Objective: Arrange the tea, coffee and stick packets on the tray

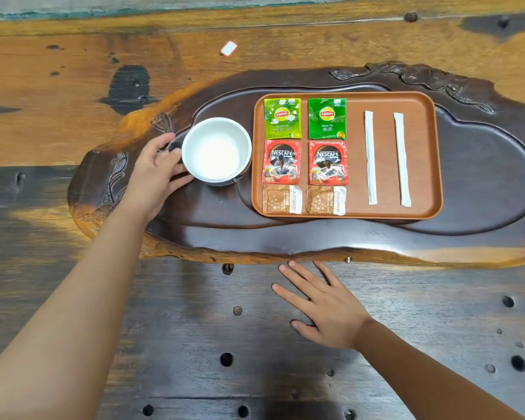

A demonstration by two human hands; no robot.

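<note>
Left hand [159, 168] wrapped around cup [216, 149], fingers on the near wall and by the dark handle. Cup on the carved slab [482, 189], just beside the tray [385, 98], rim close to the tray's left edge. Probably parking the cup next to the finished layout. To do it well: keep cup upright, slide or set down flat, avoid nudging the tray edge or the left packet column. Release straight back, no drag.

Tray then, left to right. Two columns of packets, three rows. Top row: light green tea [282, 118], dark green tea [327, 118]. Middle row: two red coffee packets [281, 162] and [328, 163]. Bottom row: two brown packets [282, 200] and [325, 200], slightly crumpled, white ends to the right. Rows square, small gaps, none overlapping. Right half: two white sticks [370, 157] and [402, 159], lying lengthwise, roughly parallel, right one tilted a touch, apart from each other. Everything inside the rim. Arrangement looks done or nearly.

Right hand [322, 310] empty, open, fingers spread, flat on the desk [194, 344] near the slab's front edge.
</note>
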